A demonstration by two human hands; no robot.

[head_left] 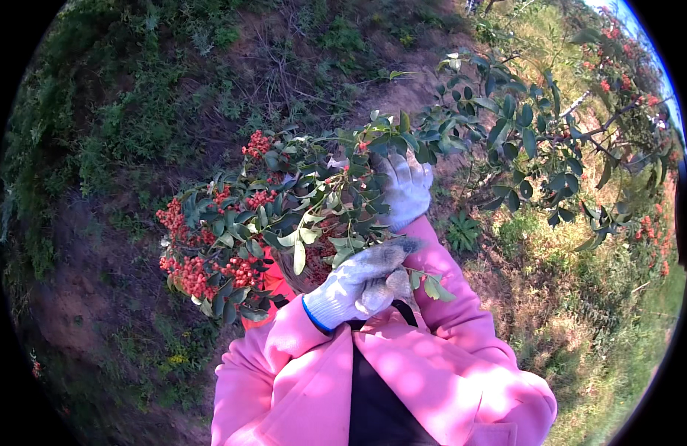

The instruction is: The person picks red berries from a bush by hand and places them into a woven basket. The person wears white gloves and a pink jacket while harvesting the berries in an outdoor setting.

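A leafy branch with clusters of small red berries [186, 276] stretches across in front of my chest. My right hand [405, 189], in a white knitted glove, is raised to this branch [392, 143] with its fingers closed among the leaves; the fingertips are partly hidden. Nearer my chest is my left hand [362, 282], in a soiled white glove with a blue cuff edge. Its fingers are bunched together, and what they hold, if anything, is hidden. A small green sprig [433, 286] shows just beside its fingertips. Under the leaves, more red berries [321, 249] are partly visible.
A bright orange-red item [275, 279] shows partly behind the leaves at my front. Thin woody branches [607, 134] spread at the right, with more red berries [648, 227] beyond. Green undergrowth [135, 111] and bare soil [79, 297] cover the slope at left.
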